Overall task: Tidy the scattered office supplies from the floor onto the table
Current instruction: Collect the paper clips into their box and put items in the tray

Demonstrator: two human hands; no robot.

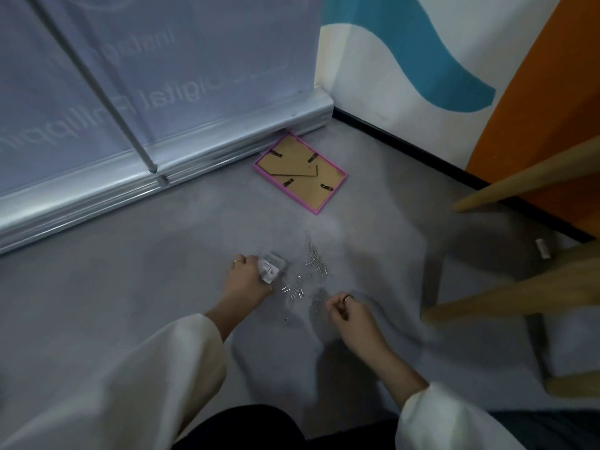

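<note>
Several silver paper clips (314, 259) lie scattered on the grey floor, with a second cluster (296, 292) between my hands. My left hand (248, 277) grips a small white and clear paper clip box (271, 267) close to the floor. My right hand (349, 315) hovers just right of the clips with its fingers curled together; whether it pinches any clips is hidden. A pink picture frame (300, 172) lies face down farther back, its brown backing up.
A roll-up banner base (162, 177) runs along the back left. Wooden table legs (519, 183) slant in at the right. A small white cylinder (543, 248) lies under them near the black skirting. The grey floor (130, 287) is bare at left.
</note>
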